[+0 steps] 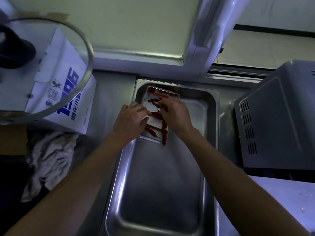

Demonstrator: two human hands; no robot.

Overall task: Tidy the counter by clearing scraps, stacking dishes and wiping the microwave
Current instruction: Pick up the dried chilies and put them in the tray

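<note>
The steel tabletop [109, 92] carries a large tray [162, 184]; the microwave [276, 120] stands at three o'clock. At twelve o'clock in the large tray sits a small clear tray [170, 95] of dried chillies [164, 126], long axes mostly twelve-to-six. The left hand [129, 120] curls on its nine o'clock edge; the right hand [175, 114], nearer, pinches a chilli.

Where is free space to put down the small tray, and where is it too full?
The near part of the big metal pan, below the small tray, is bare. The strip of counter between the white box and the pan is also bare. Crowded: the far end, with both hands on the tray of red chilies; the cloth at left.
</note>
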